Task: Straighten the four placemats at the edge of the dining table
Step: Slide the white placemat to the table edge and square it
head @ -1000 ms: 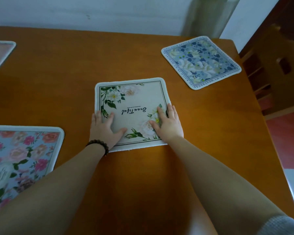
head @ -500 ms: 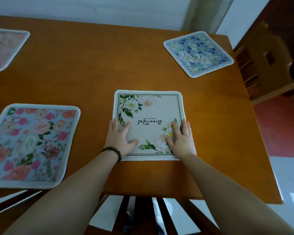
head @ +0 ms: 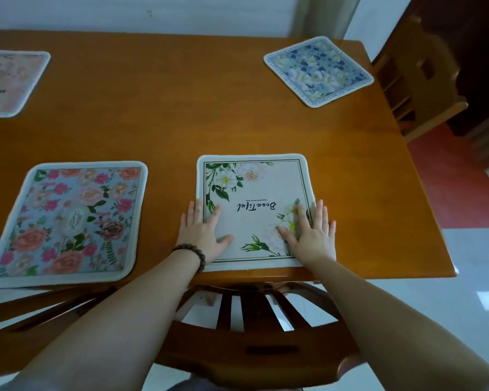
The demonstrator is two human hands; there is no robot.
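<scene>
The cream placemat point(head: 254, 210), lettered "Beautiful" upside down, is laid at the near edge of the dining table point(head: 181, 131) and pressed flat, ungripped, under the left hand point(head: 202, 235) and right hand point(head: 312, 235), both with fingers outspread.

Lying open across the middle of the orange-brown wooden counter point(head: 181, 114), between the pink floral fabric placemat point(head: 68, 221), the white "Beautiful" square placemat point(head: 254, 187) and the tilted blue floral placemat point(head: 319, 70). Crowding the near edge from below: dark slatted wooden chair back point(head: 251, 311). Flanking the far right corner: another wooden chair point(head: 418, 77).
</scene>
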